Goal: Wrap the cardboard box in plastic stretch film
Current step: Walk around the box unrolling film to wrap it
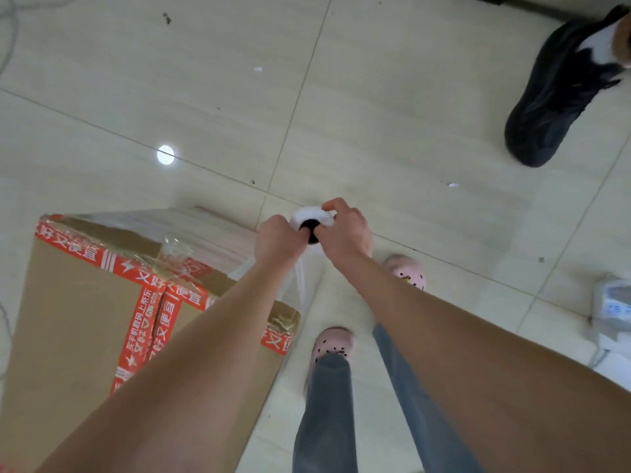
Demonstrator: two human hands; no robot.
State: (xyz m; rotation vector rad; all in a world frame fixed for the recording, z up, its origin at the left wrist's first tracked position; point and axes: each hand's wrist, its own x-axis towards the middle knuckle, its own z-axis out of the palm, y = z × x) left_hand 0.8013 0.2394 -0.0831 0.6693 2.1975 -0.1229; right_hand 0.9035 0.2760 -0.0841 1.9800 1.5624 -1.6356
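A tall cardboard box (75,319) sealed with red printed tape stands on the floor at lower left. Clear stretch film (205,230) covers its far side and runs from its corner to a white film roll (312,218) held upright to the right of the box. My left hand (276,238) grips the roll from the left. My right hand (345,230) grips it from the right, fingers curled over its top edge. The roll's dark core hole shows between my hands; its lower part is hidden.
Pale tiled floor (375,114) lies all around. My feet in pink clogs (333,343) stand right of the box. Another person's black shoe (556,93) is at upper right. A white device with a cable (611,312) sits at the right edge.
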